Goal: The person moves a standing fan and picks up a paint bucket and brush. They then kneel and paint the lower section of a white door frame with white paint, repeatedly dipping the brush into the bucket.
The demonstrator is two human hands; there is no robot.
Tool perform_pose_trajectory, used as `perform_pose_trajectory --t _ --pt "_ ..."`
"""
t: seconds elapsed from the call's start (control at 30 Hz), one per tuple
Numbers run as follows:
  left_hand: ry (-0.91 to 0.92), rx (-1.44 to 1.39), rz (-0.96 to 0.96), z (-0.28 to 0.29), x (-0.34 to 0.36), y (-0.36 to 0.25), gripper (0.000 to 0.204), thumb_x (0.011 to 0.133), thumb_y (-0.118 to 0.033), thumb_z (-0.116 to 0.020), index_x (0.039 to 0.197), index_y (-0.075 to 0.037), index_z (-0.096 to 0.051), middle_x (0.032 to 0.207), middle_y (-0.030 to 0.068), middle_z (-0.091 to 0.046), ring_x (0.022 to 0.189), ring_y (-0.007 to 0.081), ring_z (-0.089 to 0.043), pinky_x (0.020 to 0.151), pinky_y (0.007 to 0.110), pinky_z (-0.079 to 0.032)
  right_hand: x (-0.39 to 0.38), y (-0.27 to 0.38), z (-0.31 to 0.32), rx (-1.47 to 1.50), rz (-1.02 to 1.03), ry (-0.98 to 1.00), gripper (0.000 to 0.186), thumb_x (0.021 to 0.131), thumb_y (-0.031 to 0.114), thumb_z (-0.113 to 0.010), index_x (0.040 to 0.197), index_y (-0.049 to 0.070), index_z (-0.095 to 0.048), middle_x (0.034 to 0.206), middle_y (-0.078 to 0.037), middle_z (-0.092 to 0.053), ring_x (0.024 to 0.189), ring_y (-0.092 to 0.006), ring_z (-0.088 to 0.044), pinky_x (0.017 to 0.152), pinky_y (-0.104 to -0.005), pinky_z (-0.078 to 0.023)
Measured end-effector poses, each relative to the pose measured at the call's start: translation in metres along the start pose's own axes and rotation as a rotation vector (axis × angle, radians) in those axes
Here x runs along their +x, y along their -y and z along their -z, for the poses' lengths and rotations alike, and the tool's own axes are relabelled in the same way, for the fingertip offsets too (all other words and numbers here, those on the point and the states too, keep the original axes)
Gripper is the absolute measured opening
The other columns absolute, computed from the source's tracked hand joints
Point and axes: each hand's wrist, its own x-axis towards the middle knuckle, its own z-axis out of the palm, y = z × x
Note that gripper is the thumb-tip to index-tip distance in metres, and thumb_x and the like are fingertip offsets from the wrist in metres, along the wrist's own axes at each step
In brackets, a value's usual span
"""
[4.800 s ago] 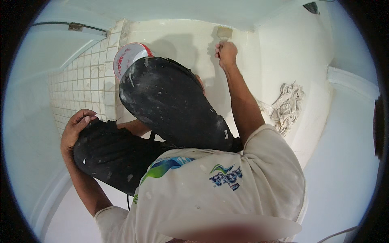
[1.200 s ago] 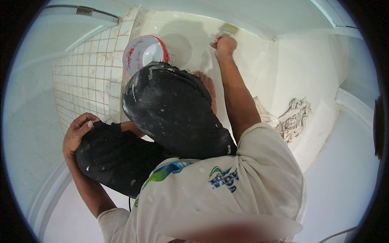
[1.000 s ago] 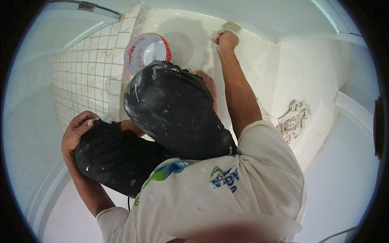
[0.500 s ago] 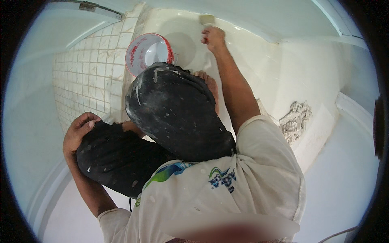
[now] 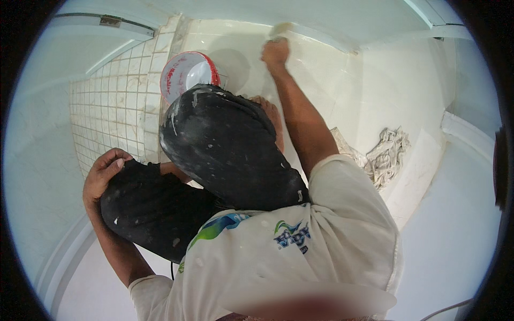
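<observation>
Watching from my end, far left I had a pale bluish wall (image 5: 37, 123). Just in from that was the left hand (image 5: 103, 175), sitting on top of the left knee (image 5: 144, 195). Fingers were loosely bent over the ragged black trouser fabric, thumb close to the fingertips. I honestly couldn't tell whether it was pinching the cloth or simply resting there.

Past that hand ran the small whitish square tiles (image 5: 118, 101) with brownish joints. Next over, right by the tile edge, was a bucket (image 5: 179, 75) with a red rim, pale inside with red smears. The right knee (image 5: 214, 139), black cloth with pale paint-like marks, hid the near part of it, and a bare foot (image 5: 272, 117) poked out on the knee's right.

Then the busy bit: the right hand (image 5: 276, 52) was stretched out well ahead, fingers curled closed around a brush (image 5: 281, 29). The handle was tucked out of sight in the fist. The pale brush head was blurry, up where the cream floor (image 5: 321, 69) meets the wall. Couldn't make out whether the bristles were touching.

Further right, a crumpled off-white rag (image 5: 386, 155) lay on the floor, well apart from that hand. Last was a raised white strip (image 5: 470, 136) along the right side.
</observation>
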Motion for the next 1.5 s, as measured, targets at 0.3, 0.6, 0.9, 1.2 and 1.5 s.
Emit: perform_pose_trajectory --t 0.3,0.6,0.9,1.2,1.5 --pt "0.004 -0.012 0.006 -0.027 -0.005 0.005 0.037 0.106 -0.034 -0.07 0.119 0.0 -0.07 0.109 0.0051 -0.072 0.105 0.0148 -0.064 0.096 0.031 -0.05 0.01 -0.064 0.128 0.08 -0.116 0.123 0.019 0.1 0.01 -0.06 0.113 -0.003 -0.061 0.097 -0.016 -0.072 0.075 -0.0274 -0.07 0.057 -0.0419 -0.061" --pt "0.014 -0.105 0.045 -0.049 0.003 -0.01 0.036 0.105 -0.033 -0.071 0.119 0.0 -0.07 0.106 0.0056 -0.072 0.095 0.0141 -0.066 0.091 0.031 -0.052 0.014 -0.071 0.282 0.739 -0.627 -0.102 0.015 0.103 0.01 -0.055 0.11 -0.001 -0.062 0.093 -0.012 -0.069 0.066 -0.0177 -0.061 0.057 -0.0378 -0.062" --pt "-0.006 0.016 0.065 -0.065 0.002 -0.026 0.037 0.106 -0.034 -0.07 0.118 0.0 -0.07 0.106 0.0049 -0.073 0.097 0.0146 -0.065 0.093 0.031 -0.051 0.018 -0.017 0.272 0.496 -0.5 0.006 0.013 0.101 0.011 -0.058 0.101 -0.002 -0.061 0.091 -0.015 -0.07 0.063 -0.0186 -0.062 0.05 -0.0374 -0.058" --pt "0.017 0.001 0.038 -0.065 0.0 -0.033 0.035 0.106 -0.033 -0.07 0.117 0.0 -0.071 0.107 0.0051 -0.074 0.099 0.0145 -0.066 0.095 0.031 -0.051 0.03 -0.026 0.308 0.029 -0.172 -0.077 0.018 0.098 0.012 -0.057 0.098 -0.006 -0.062 0.088 -0.018 -0.073 0.066 -0.0227 -0.068 0.05 -0.0383 -0.058" --pt "0.038 -0.019 0.017 -0.055 -0.008 -0.03 0.034 0.106 -0.033 -0.07 0.116 -0.001 -0.071 0.106 0.0049 -0.073 0.098 0.0145 -0.066 0.092 0.031 -0.052 0.02 0.009 0.313 0.381 -0.454 -0.01 0.018 0.1 0.012 -0.057 0.101 -0.006 -0.061 0.088 -0.014 -0.073 0.059 -0.0167 -0.063 0.048 -0.0354 -0.056"
